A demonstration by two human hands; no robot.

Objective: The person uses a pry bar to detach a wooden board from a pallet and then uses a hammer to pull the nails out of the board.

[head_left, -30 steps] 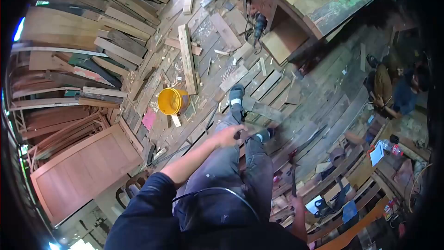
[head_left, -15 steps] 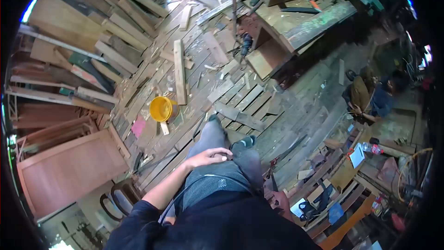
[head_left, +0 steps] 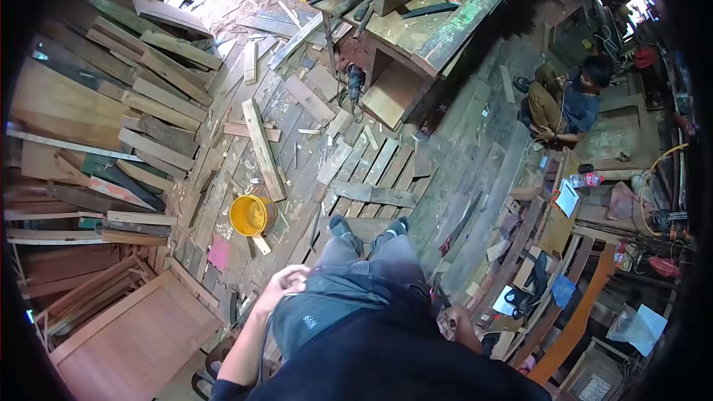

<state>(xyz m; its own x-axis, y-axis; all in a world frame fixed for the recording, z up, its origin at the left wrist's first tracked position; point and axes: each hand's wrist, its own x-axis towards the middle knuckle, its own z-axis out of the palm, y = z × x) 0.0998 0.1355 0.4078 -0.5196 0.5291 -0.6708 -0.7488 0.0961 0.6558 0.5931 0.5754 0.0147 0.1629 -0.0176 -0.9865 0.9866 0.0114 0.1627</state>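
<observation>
My left hand (head_left: 286, 282) is at the far left edge of a dark mesh bag (head_left: 316, 321) hanging at my front. Its bent fingers touch the bag's edge and look closed on it, though the thumb side is hidden. Low by my right hip is my right hand (head_left: 457, 321), in shadow and partly covered by my dark shirt. Its fingers appear curled, but whether they hold anything is not visible. Below the bag, my feet in dark footwear (head_left: 340, 226) stand at a slatted wooden pallet (head_left: 375, 191).
A yellow bucket (head_left: 252, 215) and a long plank (head_left: 264, 150) lie ahead on the littered floor. Boards (head_left: 160, 130) lean at left above a wooden panel (head_left: 141, 334). A workbench (head_left: 438, 30) with tools stands ahead; a seated person (head_left: 568, 100) is at right.
My view has shifted, bringing the seated person and doorway further in. My left hand has moved left across the bag. My right hand has come into view, and both feet now show side by side.
</observation>
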